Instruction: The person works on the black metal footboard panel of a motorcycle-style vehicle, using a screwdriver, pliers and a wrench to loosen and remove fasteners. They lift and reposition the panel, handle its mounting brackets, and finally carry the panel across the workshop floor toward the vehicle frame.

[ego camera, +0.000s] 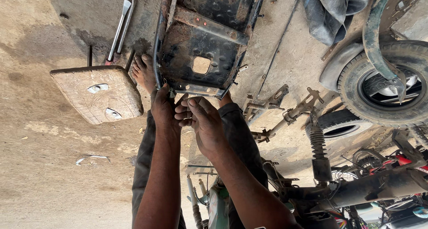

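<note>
Bare concrete ground (40,175), stained and dusty, forms the work area; the head view appears inverted, so sides are judged from the arms as they enter at 6 o'clock.

A rusted black metal pan (203,37), with a square hole near its middle, lies at 12 o'clock with its lower edge at the hands. The left hand (164,108) grips that edge near its corner, fingers curled shut on the rim. The right hand (203,122) sits just beside it, fingers bent narrow and bunched at the same edge; whether they pinch a fastener cannot be told. A bare foot (143,71) rests against the pan's side at 10 o'clock.

State of work, as judged: the pan is already off any machine and lying loose, and a shock absorber (318,149) and loose brackets (285,106) lie scattered at 3 o'clock. Work at the pan's lower edge appears to be in hand, not finished.

Also noted: a wooden stool (98,93) at 9 o'clock, tyre levers (120,26) at 11 o'clock, a tyre (388,84) at 3 o'clock.
</note>
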